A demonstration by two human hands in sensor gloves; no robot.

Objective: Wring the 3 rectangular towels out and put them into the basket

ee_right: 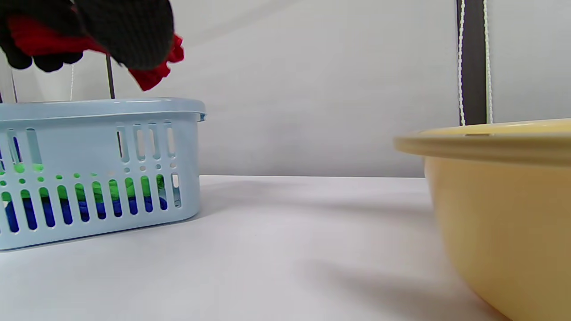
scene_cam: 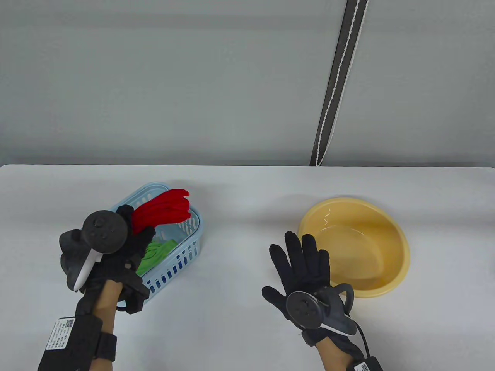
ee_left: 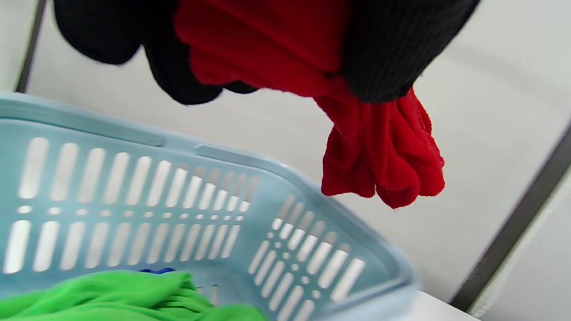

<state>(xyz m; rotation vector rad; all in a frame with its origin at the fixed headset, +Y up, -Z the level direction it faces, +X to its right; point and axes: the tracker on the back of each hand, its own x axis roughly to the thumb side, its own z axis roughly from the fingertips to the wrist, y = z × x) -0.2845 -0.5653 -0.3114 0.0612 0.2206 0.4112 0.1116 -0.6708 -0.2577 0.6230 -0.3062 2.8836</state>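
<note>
Above the pale blue slotted plastic basket [scene_cam: 181, 247] on the left side of the white table [scene_cam: 239, 317], the left hand [scene_cam: 116, 247] in its black sensor glove grips a bunched, twisted red cloth towel [scene_cam: 164, 210], fingers and thumb curled round one end while the loose end sticks out past the fingers toward the far side of the basket. The left wrist view shows the red towel's free end [ee_left: 383, 156] hanging in folds clear of the basket's rim [ee_left: 250, 160], not touching it, with the gloved fingers [ee_left: 383, 49] wrapped over the cloth at the top. Inside the basket lies a crumpled bright green cloth towel [scene_cam: 154, 255], and through the side slots in the right wrist view a dark blue cloth towel [ee_right: 67, 214] shows underneath the green one [ee_right: 84, 187]. A round black tracker [scene_cam: 105, 231] with a white strap sits on the back of the left hand. Well to the right, the right hand [scene_cam: 305, 266] lies flat and low over the table with its fingers straight and spread, holding nothing, its fingertips just beside the near left rim of a round yellow plastic basin [scene_cam: 386, 247]; whether they touch the rim cannot be told. The basin holds a shallow pool of clear water. A second black tracker [scene_cam: 305, 309] rides on the back of the right hand. Behind the table stands a grey wall with a dark vertical strip [scene_cam: 340, 81] and a white beaded cord running down it.
</note>
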